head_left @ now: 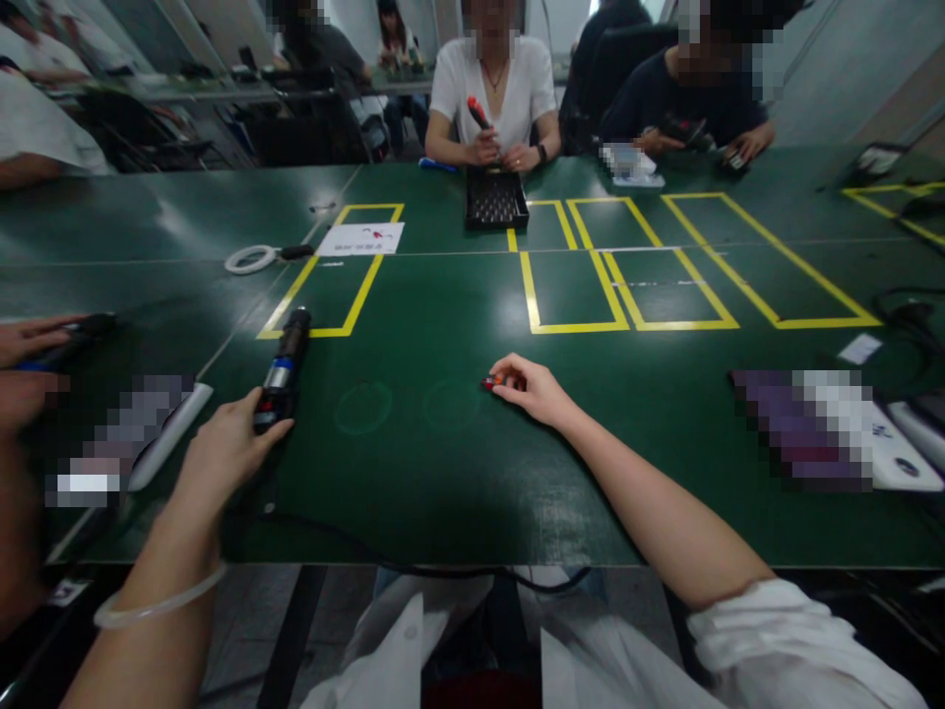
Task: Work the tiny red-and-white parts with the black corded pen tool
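My left hand (232, 438) is closed around the near end of a black cylindrical tool (284, 364) with a silver section and a blue ring, which looks like an electric screwdriver. It lies along the green table (413, 492), its far end toward the yellow tape. To the right, my right hand (528, 386) pinches a small red and black piece (492, 381) between thumb and fingers, low over the tabletop. Its exact kind is too small to make out. Two faint drawn circles (364, 408) lie between my hands.
Yellow tape frames (580, 326) mark the table ahead. A printed sheet (361, 239) and a white cable coil (251, 259) lie far left. Across, a person holds a red-tipped tool over a black tray (496, 212). Phones (834, 428) lie right; a black cable (413, 569) crosses the front edge.
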